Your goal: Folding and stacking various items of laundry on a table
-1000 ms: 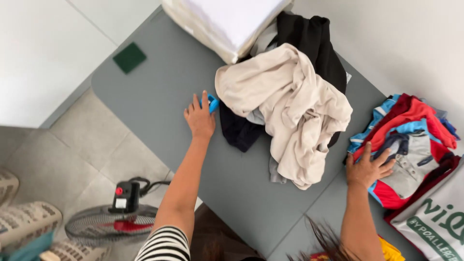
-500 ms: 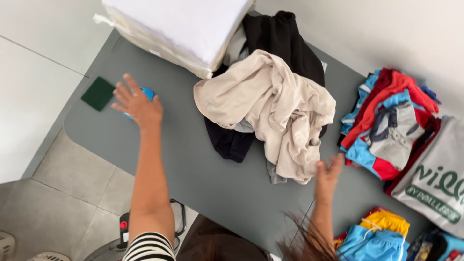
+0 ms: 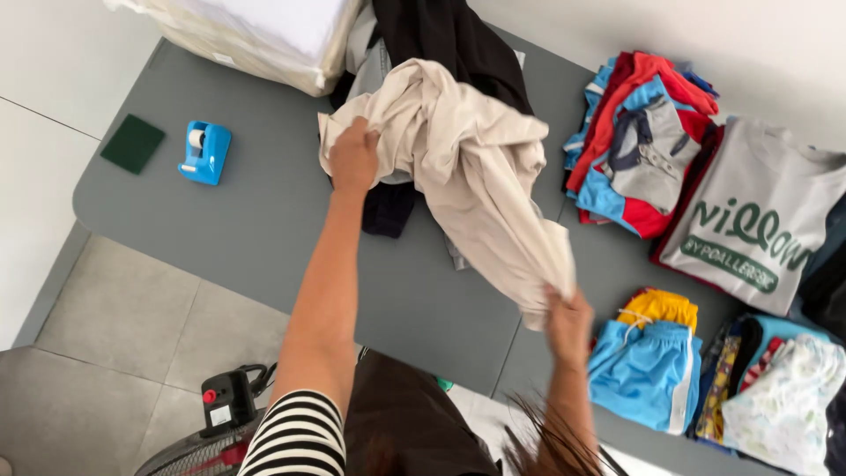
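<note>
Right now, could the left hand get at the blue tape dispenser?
Probably yes, but not freely: the left hand grips the beige garment. The tape dispenser sits apart on bare grey table with nothing between.

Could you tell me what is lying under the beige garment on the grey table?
Under the beige garment a black garment shows above it and dark cloth below the left hand. A grey scrap peeks out. Anything else beneath is covered.
</note>
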